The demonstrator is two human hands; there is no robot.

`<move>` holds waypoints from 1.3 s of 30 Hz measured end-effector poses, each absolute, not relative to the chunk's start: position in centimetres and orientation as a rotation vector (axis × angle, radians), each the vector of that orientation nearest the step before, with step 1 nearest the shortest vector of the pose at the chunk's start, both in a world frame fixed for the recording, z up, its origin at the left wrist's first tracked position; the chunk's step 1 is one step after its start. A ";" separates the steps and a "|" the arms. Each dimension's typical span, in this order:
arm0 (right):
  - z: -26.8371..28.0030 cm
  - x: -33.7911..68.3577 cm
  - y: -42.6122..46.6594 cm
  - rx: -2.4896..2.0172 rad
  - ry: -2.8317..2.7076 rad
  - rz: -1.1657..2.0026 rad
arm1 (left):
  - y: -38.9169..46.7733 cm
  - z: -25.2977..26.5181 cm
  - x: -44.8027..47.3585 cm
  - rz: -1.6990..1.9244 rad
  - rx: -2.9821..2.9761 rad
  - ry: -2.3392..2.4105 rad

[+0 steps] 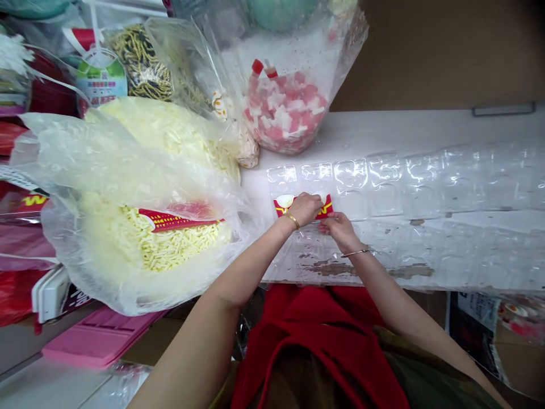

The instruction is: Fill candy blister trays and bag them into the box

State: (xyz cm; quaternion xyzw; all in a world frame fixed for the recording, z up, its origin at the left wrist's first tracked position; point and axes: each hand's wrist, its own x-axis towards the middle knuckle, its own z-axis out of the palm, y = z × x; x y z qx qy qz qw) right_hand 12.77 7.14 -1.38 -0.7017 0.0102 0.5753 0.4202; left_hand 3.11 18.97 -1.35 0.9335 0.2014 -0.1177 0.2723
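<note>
A small red french-fry carton point(328, 208) with yellow markings and a pale oval at its left end lies sideways over the clear plastic trays on the table. My left hand point(303, 209), with a gold bangle at the wrist, reaches across the carton, its fingers bent down onto the right part and hiding its middle. At the carton's lower right edge, the thumb and fingers of my right hand point(340, 232) close on it. What lies beneath the fingers is hidden. Left of both hands, a large open plastic bag point(93, 255) holds pale yellow fry-shaped pieces point(170, 250) and another red carton point(174, 220).
Rows of clear plastic trays point(387, 199) stretch to the right along the white table. Behind, a clear bag point(340, 51) contains pink and white pieces point(289, 113). Bagged goods and beige cords point(147, 62) crowd the back left. A pink plastic board point(97, 338) sits lower left.
</note>
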 end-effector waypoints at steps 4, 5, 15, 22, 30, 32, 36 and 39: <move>-1.1 12.9 7.2 -1.754 0.058 1.470 | 19.0 -1.8 3.5 -0.414 2.553 0.463; -1.1 12.8 7.2 -1.759 0.058 1.469 | 18.8 -2.0 3.4 -0.381 2.576 0.449; 0.6 12.6 6.4 -1.830 -0.101 1.467 | 15.2 -1.1 1.6 -0.056 2.671 0.756; 5.9 7.0 6.1 -1.677 -0.833 1.684 | 13.6 7.9 -12.3 0.617 2.076 1.861; 11.4 -8.9 11.7 -1.076 -1.885 1.518 | 22.4 8.5 -34.8 0.738 1.393 2.305; 10.9 -11.9 13.9 -1.106 -2.007 1.228 | 23.6 7.6 -36.3 0.647 1.413 2.123; 8.7 -17.1 18.4 -1.237 -2.199 0.670 | 23.3 7.6 -36.0 0.662 1.456 1.939; 7.4 -20.3 21.2 -1.253 -2.285 0.527 | 22.4 8.7 -35.2 0.740 1.474 1.831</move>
